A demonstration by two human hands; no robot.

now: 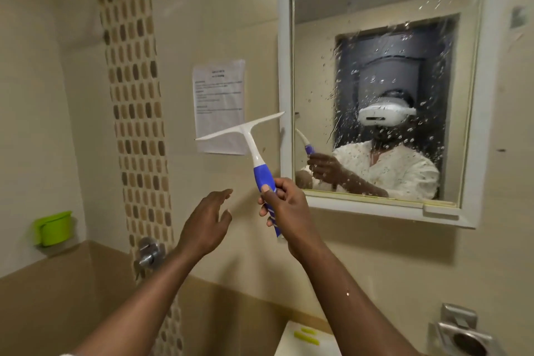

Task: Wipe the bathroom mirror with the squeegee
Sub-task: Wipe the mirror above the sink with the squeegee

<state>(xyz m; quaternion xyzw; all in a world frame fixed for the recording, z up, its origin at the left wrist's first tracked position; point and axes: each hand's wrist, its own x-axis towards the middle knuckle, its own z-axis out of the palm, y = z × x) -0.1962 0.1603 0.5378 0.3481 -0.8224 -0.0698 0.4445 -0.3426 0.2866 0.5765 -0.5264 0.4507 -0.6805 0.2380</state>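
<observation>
A white-framed mirror (pixel 384 37) hangs on the wall at the upper right, its glass speckled with water drops and streaks. My right hand (pixel 286 205) grips the blue handle of a squeegee (pixel 248 139), whose white blade is raised in front of the wall, just left of the mirror's frame and apart from the glass. My left hand (pixel 209 222) hovers to the left of the handle with its fingers spread and relaxed, holding nothing.
A printed paper notice (pixel 219 95) is stuck on the wall behind the blade. A green cup (pixel 55 228) sits on a ledge at the left. A metal tap (pixel 148 253) is below, a metal holder (pixel 465 335) at the lower right, and a white sink edge (pixel 306 338) at the bottom.
</observation>
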